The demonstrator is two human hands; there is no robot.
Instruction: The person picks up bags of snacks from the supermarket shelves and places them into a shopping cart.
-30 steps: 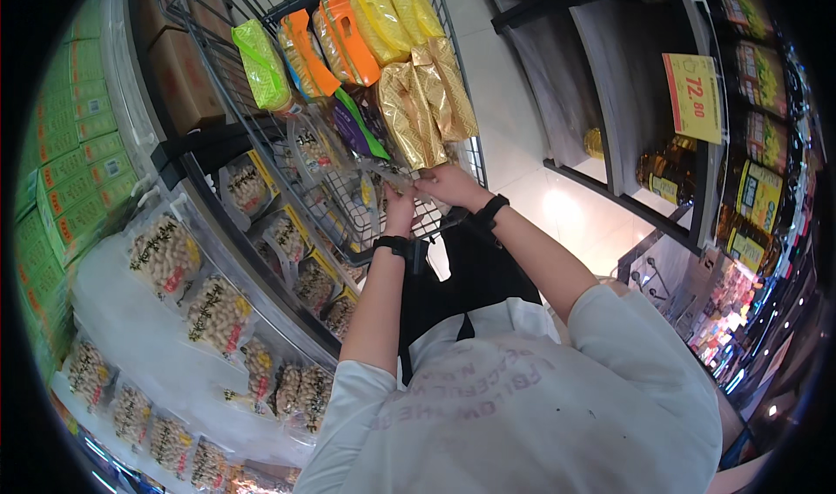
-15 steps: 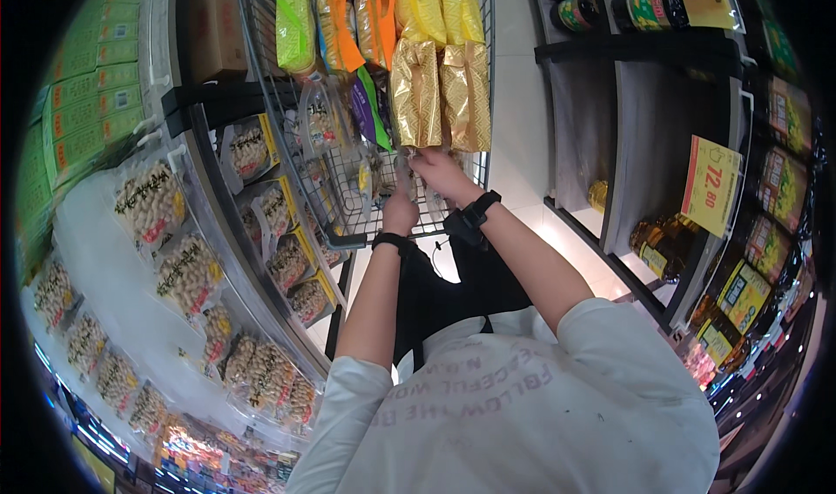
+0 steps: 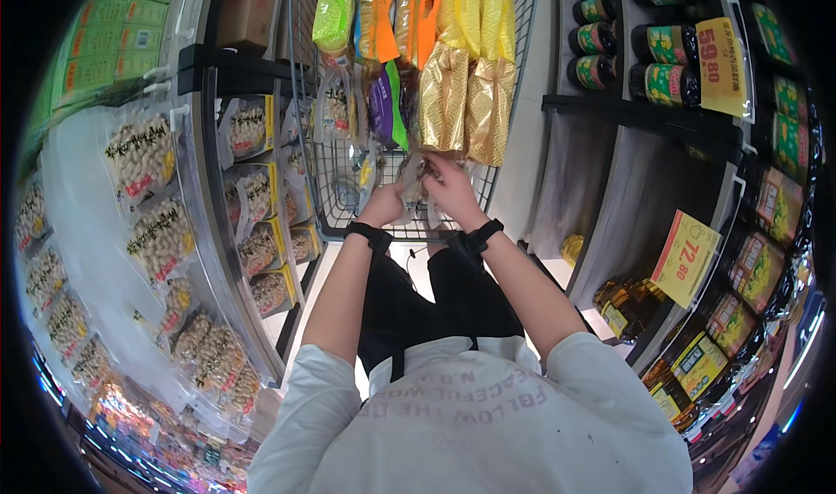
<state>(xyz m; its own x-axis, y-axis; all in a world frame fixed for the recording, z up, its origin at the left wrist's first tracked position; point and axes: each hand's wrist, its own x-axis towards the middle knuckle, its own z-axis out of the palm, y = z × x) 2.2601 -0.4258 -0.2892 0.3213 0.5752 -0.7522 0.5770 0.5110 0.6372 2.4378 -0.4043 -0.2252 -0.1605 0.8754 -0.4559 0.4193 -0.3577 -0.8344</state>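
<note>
Both my hands are over the near end of a wire shopping cart [image 3: 335,236], close together on a small clear plastic bag [image 3: 414,179] whose contents I cannot make out well. My left hand [image 3: 383,205] grips the bag's left side with closed fingers. On the other side, my right hand [image 3: 451,187] pinches its upper part. Just beyond my fingers stand gold patterned bags [image 3: 443,98]. Left of those is a purple and green pack [image 3: 383,106]. Farther up the cart are orange packs [image 3: 376,19], yellow bags [image 3: 460,10] and a bright green pack [image 3: 333,10].
At left, a shelf holds clear bags of pale, nut-like pieces [image 3: 144,154], with green boxes [image 3: 113,37] behind. The right shelf carries dark bottles [image 3: 666,45], amber oil bottles [image 3: 623,307] and a yellow price tag [image 3: 686,259]. A brown carton [image 3: 248,10] stands beside the cart.
The view has shifted, so the cart appears farther right and lower. My hands have drawn slightly apart, and the clear bag between them shows more.
</note>
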